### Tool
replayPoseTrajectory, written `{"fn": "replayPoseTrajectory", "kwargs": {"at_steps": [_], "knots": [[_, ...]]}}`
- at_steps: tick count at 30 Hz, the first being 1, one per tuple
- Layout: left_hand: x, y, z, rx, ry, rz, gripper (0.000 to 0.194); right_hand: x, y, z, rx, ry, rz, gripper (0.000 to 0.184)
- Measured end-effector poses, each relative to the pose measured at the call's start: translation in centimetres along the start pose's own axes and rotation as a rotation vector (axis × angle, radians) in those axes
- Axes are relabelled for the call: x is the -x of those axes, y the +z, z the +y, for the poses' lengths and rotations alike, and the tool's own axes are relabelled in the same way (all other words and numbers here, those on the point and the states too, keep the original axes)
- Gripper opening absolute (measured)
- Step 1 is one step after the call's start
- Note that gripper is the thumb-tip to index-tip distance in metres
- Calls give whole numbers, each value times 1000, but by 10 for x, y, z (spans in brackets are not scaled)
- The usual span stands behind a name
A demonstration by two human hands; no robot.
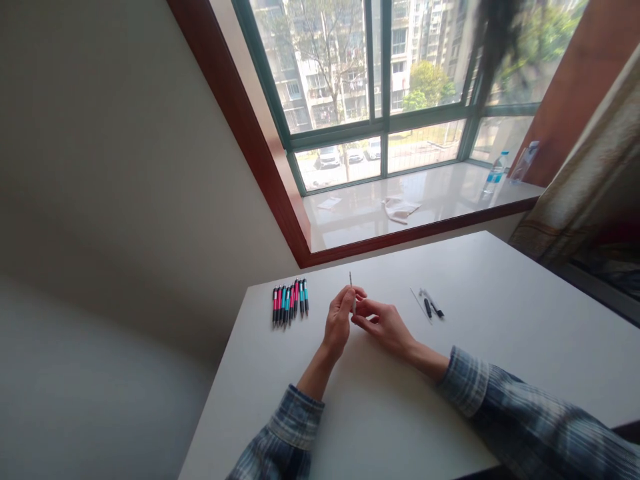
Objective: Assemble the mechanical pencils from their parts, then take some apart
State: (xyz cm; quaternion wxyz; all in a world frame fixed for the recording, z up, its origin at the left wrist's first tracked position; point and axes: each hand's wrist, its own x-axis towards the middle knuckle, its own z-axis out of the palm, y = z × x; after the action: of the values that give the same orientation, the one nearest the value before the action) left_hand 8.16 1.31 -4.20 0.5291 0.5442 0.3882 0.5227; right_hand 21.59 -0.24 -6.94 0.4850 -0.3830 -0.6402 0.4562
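Above the white table (280, 413), my two hands meet around a slim pen part (355, 307), held upright with a thin dark tip pointing away from me. My left hand (341, 315) is closed around its middle. At the near end, the thumb and fingers of my right hand (383, 325) pinch it; the exact contact is partly hidden. To the right of my hands lie loose pen pieces: a thin refill (421, 305), a short black grip (427, 308) and a clear-and-black piece (434, 305). Left of my hands, several pink and teal click pens (290, 303) lie side by side.
The table's far edge runs close below a window sill (350, 230) framed in red-brown wood. On the sill are a crumpled cloth or paper (400, 209) and a water bottle (495, 173). A wall (125, 200) stands left; a curtain (575, 173) hangs right.
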Motion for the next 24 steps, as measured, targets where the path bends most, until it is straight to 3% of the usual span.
{"fn": "replayPoseTrajectory", "kwargs": {"at_steps": [6, 14, 24], "knots": [[-3, -13, 5, -220, 73, -59, 34, 2, 0, 3, 73, -8, -50, 21], [-3, -20, 12, -116, 52, 70, 26, 2, -5, 3, 92, 9, -109, 21], [-5, -26, 8, -151, 104, 103, 29, 4, -8, 5, 90, 20, -104, 23]]}}
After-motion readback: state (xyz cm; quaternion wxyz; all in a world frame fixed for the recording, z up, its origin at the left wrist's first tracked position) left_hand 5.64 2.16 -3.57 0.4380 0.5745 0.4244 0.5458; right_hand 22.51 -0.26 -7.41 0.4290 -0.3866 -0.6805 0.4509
